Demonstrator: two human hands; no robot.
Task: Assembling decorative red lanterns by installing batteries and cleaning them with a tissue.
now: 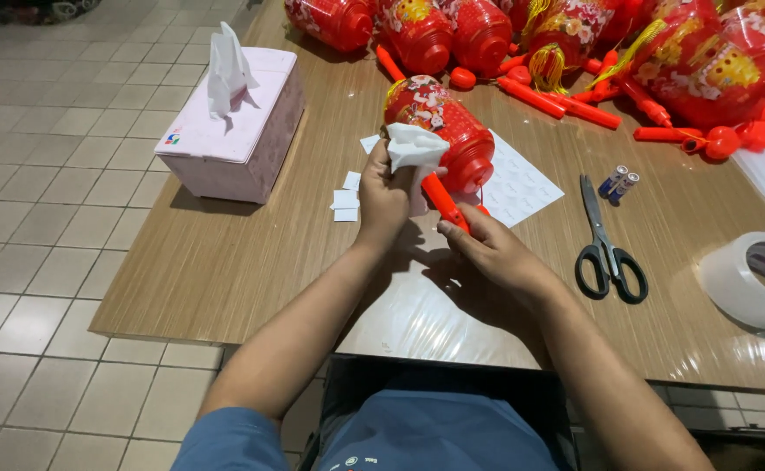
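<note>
Red plastic lantern (439, 131) lies on the desk (251, 253), its orange handle (443, 202) pointing toward the person. Head view: wiping is best done with the handle held steady and the tissue pressed flat against the lantern body. Left hand (384, 196) is closed around a crumpled white tissue (415, 145) touching the lantern. Right hand (491, 253) pinches the handle's near end, fingers curled.
</note>
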